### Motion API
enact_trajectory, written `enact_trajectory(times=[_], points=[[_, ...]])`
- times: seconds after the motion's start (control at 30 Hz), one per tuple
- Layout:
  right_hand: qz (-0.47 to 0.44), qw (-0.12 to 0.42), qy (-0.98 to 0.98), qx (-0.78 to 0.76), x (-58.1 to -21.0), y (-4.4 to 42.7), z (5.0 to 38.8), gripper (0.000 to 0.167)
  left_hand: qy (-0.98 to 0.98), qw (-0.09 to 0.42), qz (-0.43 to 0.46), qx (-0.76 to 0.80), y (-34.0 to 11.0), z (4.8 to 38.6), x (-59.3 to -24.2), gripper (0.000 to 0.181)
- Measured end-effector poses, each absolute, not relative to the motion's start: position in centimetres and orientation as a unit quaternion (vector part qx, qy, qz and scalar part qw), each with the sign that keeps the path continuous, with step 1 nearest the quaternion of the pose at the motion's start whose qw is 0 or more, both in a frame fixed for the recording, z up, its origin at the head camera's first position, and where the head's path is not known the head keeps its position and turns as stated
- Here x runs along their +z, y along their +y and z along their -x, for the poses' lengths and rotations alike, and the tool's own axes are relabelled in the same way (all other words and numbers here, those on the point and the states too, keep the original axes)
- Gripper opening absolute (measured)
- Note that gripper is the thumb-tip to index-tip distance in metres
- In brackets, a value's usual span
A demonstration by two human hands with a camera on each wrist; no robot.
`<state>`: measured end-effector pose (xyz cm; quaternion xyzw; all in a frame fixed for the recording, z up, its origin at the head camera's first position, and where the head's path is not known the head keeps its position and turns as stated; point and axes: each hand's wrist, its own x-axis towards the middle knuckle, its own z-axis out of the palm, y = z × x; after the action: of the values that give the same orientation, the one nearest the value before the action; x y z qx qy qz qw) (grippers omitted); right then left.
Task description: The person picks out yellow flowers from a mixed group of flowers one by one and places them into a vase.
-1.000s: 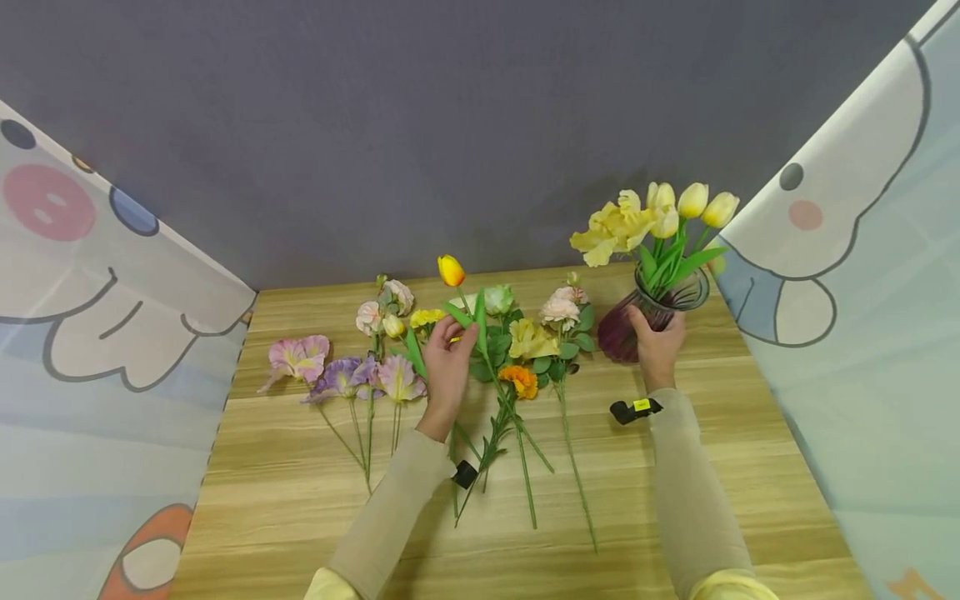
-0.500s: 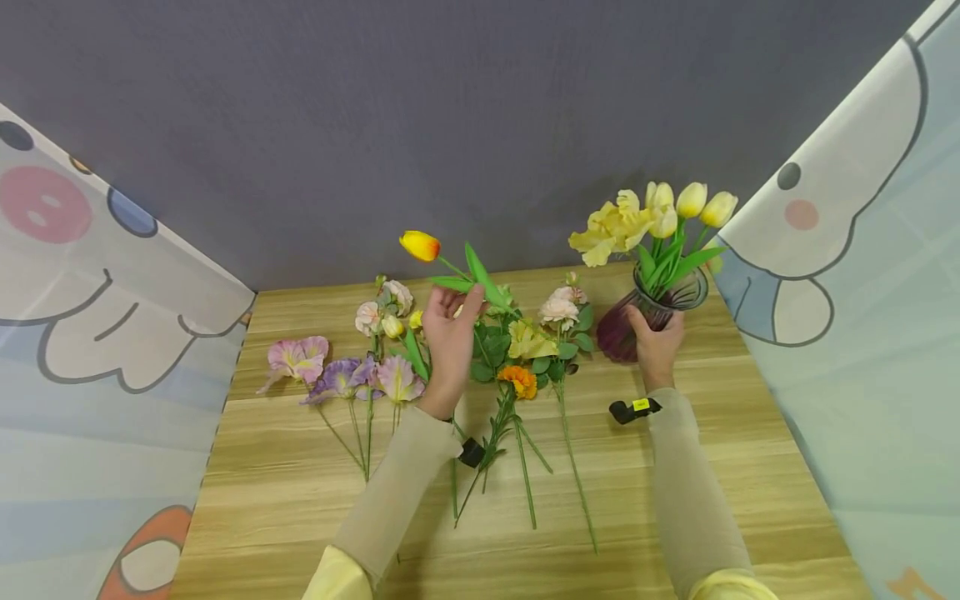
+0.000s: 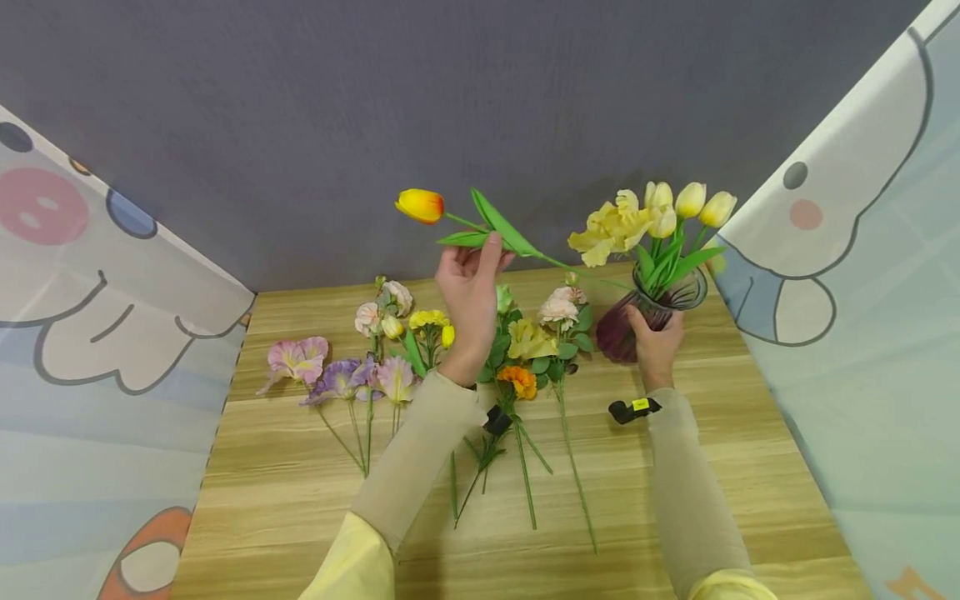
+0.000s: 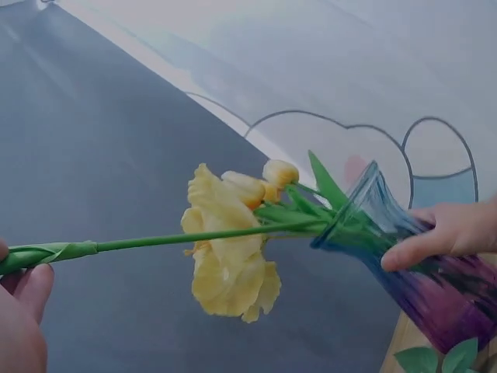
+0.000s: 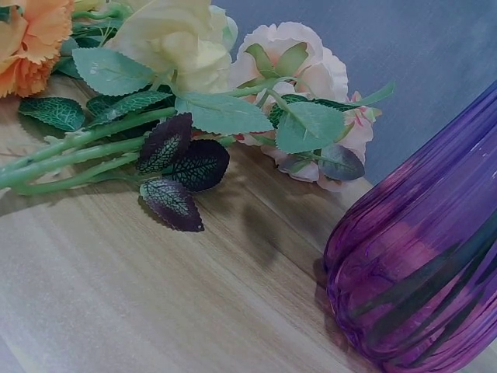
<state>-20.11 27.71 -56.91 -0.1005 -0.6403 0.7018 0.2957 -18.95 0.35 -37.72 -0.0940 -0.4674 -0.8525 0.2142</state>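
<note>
We note the left hand (image 3: 472, 292) pinching the orange-yellow tulip (image 3: 421, 206) by its leaves, aloft over the desk (image 3: 292, 517); right hand (image 3: 658, 346) grips the vase (image 3: 617, 333). Best, we judge: brace the vase, ease the stem (image 4: 171, 239) past the yellow blooms (image 4: 233, 268). Left wrist view: stem reaches the vase's mouth; inside or outside, we can't tell. Right wrist view: stalks (image 5: 411, 303) inside the base, lost in head view.

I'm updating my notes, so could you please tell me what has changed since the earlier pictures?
The left hand raised the yellow-orange tulip and tipped it sideways: its bloom now points left, its stem toward the vase. Nothing was newly gripped or released. The right hand still holds the vase; the loose flowers lie unchanged.
</note>
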Motion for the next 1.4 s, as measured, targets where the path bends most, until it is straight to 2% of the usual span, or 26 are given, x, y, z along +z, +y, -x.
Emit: enact_trajectory(times=[0.27, 0.47, 0.67, 1.03, 1.4], points=[[0.108, 0.290, -0.643, 0.701, -56.8, 27.6, 20.0, 0.053, -0.496, 0.225, 0.125, -0.829, 2.1, 19.8, -37.4, 0.019], [0.113, 0.286, -0.640, 0.704, -56.4, 27.6, 19.9, 0.056, -0.591, 0.247, 0.157, -0.752, 3.6, 20.4, -37.9, 0.023], [0.111, 0.288, -0.639, 0.705, -56.4, 27.6, 19.9, 0.057, -0.643, 0.228, 0.163, -0.713, 5.1, 20.8, -38.3, 0.022], [0.112, 0.293, -0.633, 0.708, -56.6, 27.6, 20.0, 0.054, -0.708, 0.145, 0.167, -0.670, 7.6, 20.9, -39.0, 0.024], [0.111, 0.300, -0.634, 0.704, -56.3, 27.3, 19.9, 0.052, -0.678, -0.035, 0.194, -0.708, 8.0, 19.9, -40.9, 0.046]])
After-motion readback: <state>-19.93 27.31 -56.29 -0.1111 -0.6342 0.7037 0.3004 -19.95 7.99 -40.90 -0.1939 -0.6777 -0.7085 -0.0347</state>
